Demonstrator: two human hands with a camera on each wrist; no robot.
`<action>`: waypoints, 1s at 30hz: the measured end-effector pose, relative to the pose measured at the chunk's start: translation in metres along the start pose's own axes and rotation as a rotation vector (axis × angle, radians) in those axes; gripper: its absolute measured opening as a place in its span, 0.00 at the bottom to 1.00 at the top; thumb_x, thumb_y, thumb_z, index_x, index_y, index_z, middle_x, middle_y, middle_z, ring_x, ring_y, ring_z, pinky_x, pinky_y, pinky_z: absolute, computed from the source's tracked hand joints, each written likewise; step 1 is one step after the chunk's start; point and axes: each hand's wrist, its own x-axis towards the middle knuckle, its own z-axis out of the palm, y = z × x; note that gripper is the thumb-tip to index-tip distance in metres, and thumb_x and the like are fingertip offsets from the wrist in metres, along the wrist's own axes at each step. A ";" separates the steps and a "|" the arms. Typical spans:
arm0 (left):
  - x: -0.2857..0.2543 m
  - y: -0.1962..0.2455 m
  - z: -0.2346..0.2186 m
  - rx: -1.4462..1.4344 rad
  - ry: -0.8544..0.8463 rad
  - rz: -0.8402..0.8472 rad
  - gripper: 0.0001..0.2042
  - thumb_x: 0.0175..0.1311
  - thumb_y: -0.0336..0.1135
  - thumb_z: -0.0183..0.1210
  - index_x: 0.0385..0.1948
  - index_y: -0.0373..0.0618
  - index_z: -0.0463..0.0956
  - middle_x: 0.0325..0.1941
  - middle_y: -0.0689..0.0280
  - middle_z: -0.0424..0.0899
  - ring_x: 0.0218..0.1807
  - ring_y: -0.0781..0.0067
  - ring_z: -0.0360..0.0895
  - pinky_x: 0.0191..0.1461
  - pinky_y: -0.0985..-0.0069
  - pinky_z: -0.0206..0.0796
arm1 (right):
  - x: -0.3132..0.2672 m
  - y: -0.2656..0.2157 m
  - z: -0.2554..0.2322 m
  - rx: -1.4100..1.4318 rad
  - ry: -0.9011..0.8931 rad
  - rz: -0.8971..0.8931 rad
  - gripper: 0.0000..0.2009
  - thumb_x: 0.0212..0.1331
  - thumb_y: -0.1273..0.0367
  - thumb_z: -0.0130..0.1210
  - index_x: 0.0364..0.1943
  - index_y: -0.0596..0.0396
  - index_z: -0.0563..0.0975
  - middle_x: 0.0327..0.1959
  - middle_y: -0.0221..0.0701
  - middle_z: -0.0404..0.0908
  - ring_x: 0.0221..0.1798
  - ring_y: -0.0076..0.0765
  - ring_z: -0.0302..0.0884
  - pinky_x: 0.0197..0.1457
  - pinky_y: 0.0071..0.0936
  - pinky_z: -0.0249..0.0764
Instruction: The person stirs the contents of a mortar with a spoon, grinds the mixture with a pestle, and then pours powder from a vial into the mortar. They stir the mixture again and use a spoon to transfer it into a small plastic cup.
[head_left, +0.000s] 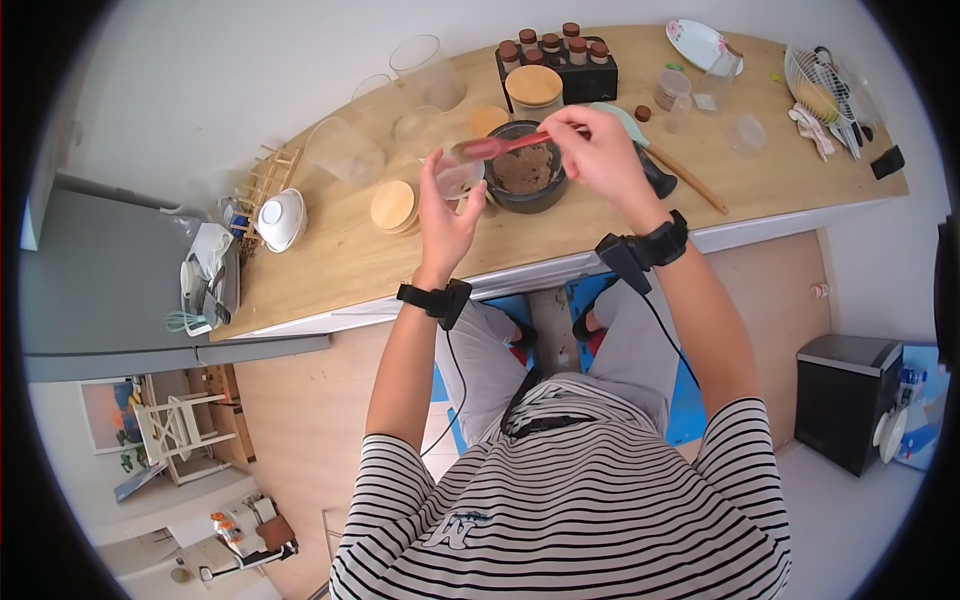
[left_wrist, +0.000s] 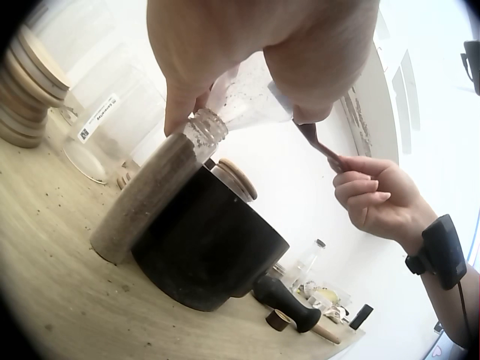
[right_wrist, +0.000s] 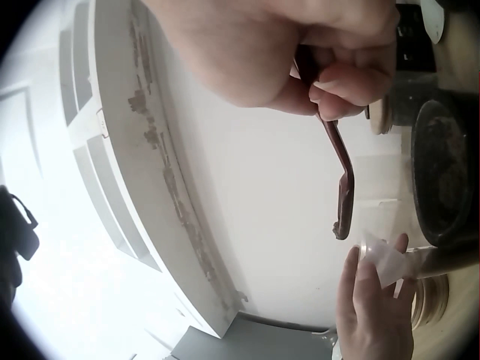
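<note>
In the head view a red spoon (head_left: 490,148) is pinched in the right hand (head_left: 600,160), its bowl over a clear funnel (head_left: 460,178) that the left hand (head_left: 448,225) holds. The left wrist view has the funnel (left_wrist: 251,97) at the mouth of an upright glass bottle (left_wrist: 150,195) filled with brown powder, the left hand (left_wrist: 262,45) around it. Touching or close beside the bottle is a black pot (left_wrist: 210,240); brown powder (head_left: 525,168) lies in it. In the right wrist view the spoon (right_wrist: 343,172) points down toward the funnel (right_wrist: 386,262).
Behind the pot stand a wooden-lidded jar (head_left: 533,86) and a black rack (head_left: 588,82) of small bottles. Clear containers (head_left: 345,150) and a wooden-lidded jar (head_left: 394,205) are left of the hands. A wooden handle (head_left: 690,180) and a brown cap (head_left: 643,113) lie to the right.
</note>
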 end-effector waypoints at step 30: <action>0.002 0.015 -0.002 0.139 -0.066 -0.013 0.28 0.77 0.26 0.56 0.74 0.35 0.53 0.66 0.56 0.70 0.65 0.57 0.80 0.59 0.73 0.75 | 0.008 0.100 0.006 -0.418 0.133 0.017 0.12 0.64 0.66 0.54 0.35 0.58 0.85 0.31 0.48 0.84 0.37 0.58 0.82 0.43 0.47 0.77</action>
